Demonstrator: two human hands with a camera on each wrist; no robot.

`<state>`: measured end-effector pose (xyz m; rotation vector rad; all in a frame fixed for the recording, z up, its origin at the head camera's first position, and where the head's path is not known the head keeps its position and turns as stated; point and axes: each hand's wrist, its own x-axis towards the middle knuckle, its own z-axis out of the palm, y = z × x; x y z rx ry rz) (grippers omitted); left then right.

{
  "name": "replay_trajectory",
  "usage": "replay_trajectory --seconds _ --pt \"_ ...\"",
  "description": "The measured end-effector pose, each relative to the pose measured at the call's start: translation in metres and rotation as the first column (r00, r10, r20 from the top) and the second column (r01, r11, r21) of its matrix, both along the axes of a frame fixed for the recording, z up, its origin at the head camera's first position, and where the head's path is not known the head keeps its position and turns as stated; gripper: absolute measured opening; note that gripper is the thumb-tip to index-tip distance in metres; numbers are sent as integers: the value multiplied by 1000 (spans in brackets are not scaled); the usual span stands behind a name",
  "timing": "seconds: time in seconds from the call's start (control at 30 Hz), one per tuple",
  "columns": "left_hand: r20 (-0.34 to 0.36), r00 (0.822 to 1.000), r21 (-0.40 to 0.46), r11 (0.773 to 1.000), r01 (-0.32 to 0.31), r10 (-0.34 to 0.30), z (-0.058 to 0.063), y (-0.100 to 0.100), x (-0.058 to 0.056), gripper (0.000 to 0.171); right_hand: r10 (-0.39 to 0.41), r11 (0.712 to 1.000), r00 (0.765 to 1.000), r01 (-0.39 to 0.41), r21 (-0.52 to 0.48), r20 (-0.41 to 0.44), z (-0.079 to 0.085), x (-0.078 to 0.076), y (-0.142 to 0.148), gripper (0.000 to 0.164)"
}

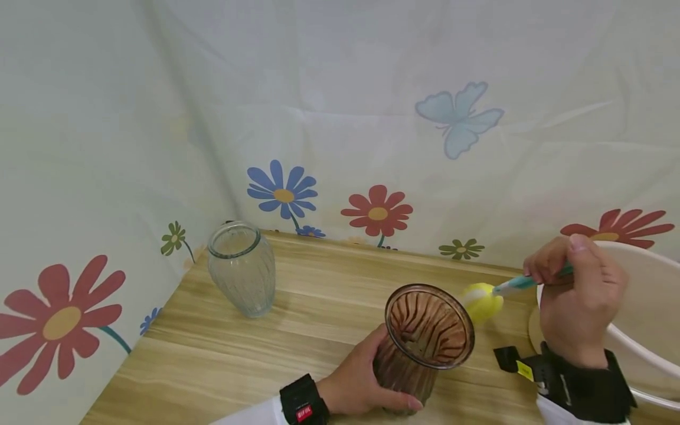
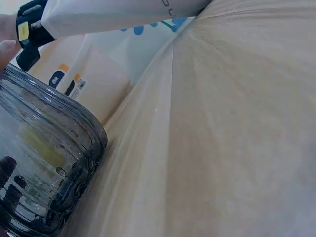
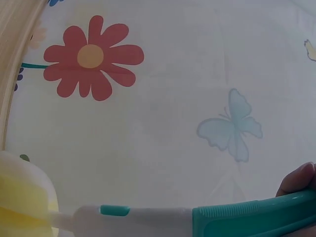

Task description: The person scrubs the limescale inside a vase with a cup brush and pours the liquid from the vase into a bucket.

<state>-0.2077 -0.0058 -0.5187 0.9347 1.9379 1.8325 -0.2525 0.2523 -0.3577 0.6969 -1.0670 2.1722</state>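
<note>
My left hand (image 1: 366, 375) grips a brown ribbed glass vase (image 1: 406, 378) low on its side, its flared mouth tilted toward me. In the left wrist view the base of the vase (image 2: 49, 158) fills the left side, with drops on the glass. My right hand (image 1: 581, 295) holds a bottle brush by its teal and white handle (image 1: 515, 285). The brush's yellow sponge head (image 1: 482, 302) is just right of the vase's rim, overlapping its edge in the head view. The right wrist view shows the sponge (image 3: 24, 197) at lower left and the teal grip (image 3: 252, 217).
A clear ribbed glass vase (image 1: 244, 277) stands at the back left of the wooden table (image 1: 319, 307). To the right, beside my right wrist, is a large white basin (image 1: 648, 354). A flower-printed curtain (image 1: 340, 118) hangs behind and along the left side.
</note>
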Motion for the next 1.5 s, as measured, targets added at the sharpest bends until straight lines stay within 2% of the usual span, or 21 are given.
replay_trajectory --seconds 0.17,0.27,0.43,0.57,0.67,0.8,0.87,1.0,1.17,1.2,1.3,1.5 --pt "2 1000 7 1000 -3 3 0 0 0 103 -28 999 999 27 35 33 -4 -4 -1 48" --pt "2 1000 3 1000 -7 7 0 0 0 103 -71 995 995 66 74 73 -5 -5 0 49" --pt "1 1000 3 1000 -5 5 0 0 0 102 -147 983 977 126 135 158 -5 -3 1 52" --pt "1 1000 7 1000 -8 8 0 -1 1 101 -256 954 933 202 220 254 -4 -1 2 57" --pt "2 1000 6 1000 -10 10 0 -2 1 101 -358 916 876 262 303 323 -4 -1 0 60" --pt "-2 1000 3 1000 -14 14 0 -2 1 101 -451 865 816 301 400 361 -5 -2 -4 61" --pt "-7 1000 2 1000 -15 15 0 -2 1 102 -467 855 807 307 418 362 -6 -3 -6 60" --pt "-11 1000 2 1000 -11 11 0 -1 1 101 -457 871 800 314 378 389 -7 -6 -4 60" --pt "-14 1000 3 1000 -16 16 0 -1 2 99 -470 870 769 323 371 433 -8 -2 2 63" --pt "-20 1000 3 1000 -20 20 1 -1 2 99 -471 868 768 315 384 434 -9 -1 2 63" --pt "-36 999 5 1000 -30 30 1 -2 2 100 -449 870 785 275 410 427 -10 5 0 62" --pt "-70 997 3 999 -33 33 3 -1 1 98 -340 907 849 182 380 404 -14 26 2 56"
